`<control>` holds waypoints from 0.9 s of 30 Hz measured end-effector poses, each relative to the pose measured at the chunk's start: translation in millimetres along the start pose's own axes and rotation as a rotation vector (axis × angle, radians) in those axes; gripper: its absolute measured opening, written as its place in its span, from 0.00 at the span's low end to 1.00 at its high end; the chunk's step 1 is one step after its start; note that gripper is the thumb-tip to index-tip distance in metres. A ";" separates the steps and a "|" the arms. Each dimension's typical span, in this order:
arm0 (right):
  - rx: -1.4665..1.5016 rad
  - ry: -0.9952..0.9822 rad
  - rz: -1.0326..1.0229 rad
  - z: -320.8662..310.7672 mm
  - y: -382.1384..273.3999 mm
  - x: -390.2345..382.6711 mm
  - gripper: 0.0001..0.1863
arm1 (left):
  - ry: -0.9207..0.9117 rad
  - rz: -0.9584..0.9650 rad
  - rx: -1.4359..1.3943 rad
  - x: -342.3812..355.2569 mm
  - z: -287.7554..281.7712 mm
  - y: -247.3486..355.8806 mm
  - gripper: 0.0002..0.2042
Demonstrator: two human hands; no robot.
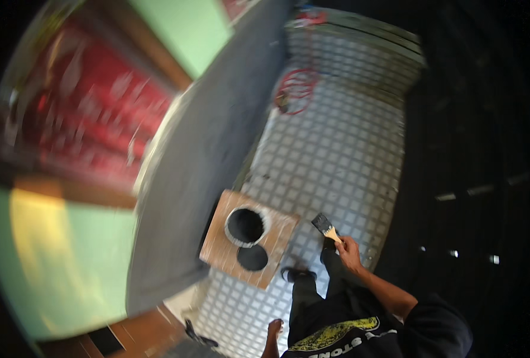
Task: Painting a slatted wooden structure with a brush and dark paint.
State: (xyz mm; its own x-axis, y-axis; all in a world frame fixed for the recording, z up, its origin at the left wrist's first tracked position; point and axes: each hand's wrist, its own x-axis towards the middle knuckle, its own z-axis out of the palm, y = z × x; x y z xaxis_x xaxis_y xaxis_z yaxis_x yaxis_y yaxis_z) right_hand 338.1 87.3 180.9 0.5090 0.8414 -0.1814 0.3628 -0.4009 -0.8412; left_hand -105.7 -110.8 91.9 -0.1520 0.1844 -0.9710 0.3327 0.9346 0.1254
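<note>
Big one first: the grey panel, standing well left of the right hand and its fingers. The tiled floor spreads beneath them. Left of those fingers, here's the wooden stand, its near edge in the way of a low swing across. Far ahead of them, a red coil. Atop the stand, the pale-rimmed bucket; carrying the brush over its mouth should catch drips. Beside it, a dark round patch, disc or hole, can't tell. A shoe lies below-left: mind it! And the brush, right fingers wrapped round its handle; tipping the dark bristles down looks wise. Left hand low, fingers curled, contents unclear.
</note>
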 end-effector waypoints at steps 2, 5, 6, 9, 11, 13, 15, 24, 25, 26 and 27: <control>0.043 0.141 0.046 -48.2 -9.6 31.9 0.13 | -0.018 -0.023 0.046 -6.0 -2.7 44.3 0.15; 0.126 0.292 0.068 -116.1 -25.3 77.5 0.12 | -0.035 -0.013 0.164 -4.0 -8.9 135.8 0.16; 0.146 0.392 0.079 -140.4 -29.5 91.4 0.12 | -0.041 0.021 0.220 1.1 -2.7 174.1 0.16; 0.204 0.605 0.133 -194.2 -9.9 139.4 0.13 | -0.061 0.122 0.376 20.3 24.4 294.2 0.16; 0.110 0.815 0.040 -226.7 4.5 161.5 0.13 | -0.074 0.152 0.463 22.6 43.1 344.6 0.15; 0.322 0.820 0.185 -265.6 -14.8 178.4 0.13 | -0.091 0.174 0.535 16.4 70.2 397.9 0.15; 0.541 0.819 0.315 -296.9 -28.5 204.0 0.13 | -0.107 0.196 0.602 13.7 99.0 449.8 0.15; 0.621 1.171 0.142 -421.0 -40.8 329.0 0.14 | -0.141 0.245 0.815 42.6 170.5 645.6 0.14; 0.574 1.231 0.163 -436.5 -50.8 338.9 0.15 | -0.143 0.251 0.837 47.1 173.3 666.0 0.14; 0.548 1.282 0.189 -448.4 -53.3 347.9 0.16 | -0.144 0.258 0.860 51.3 176.6 687.4 0.14; 0.524 1.330 0.209 -459.4 -57.1 359.7 0.16 | -0.145 0.270 0.879 53.7 183.1 712.3 0.13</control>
State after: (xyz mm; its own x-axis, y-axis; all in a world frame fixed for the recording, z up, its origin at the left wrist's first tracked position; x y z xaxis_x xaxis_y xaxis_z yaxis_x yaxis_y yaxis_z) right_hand 859.1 246.3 397.7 0.9575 -0.2867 0.0319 0.0184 -0.0498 -0.9986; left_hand 293.6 509.2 91.8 0.1313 0.2664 -0.9549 0.9342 0.2890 0.2091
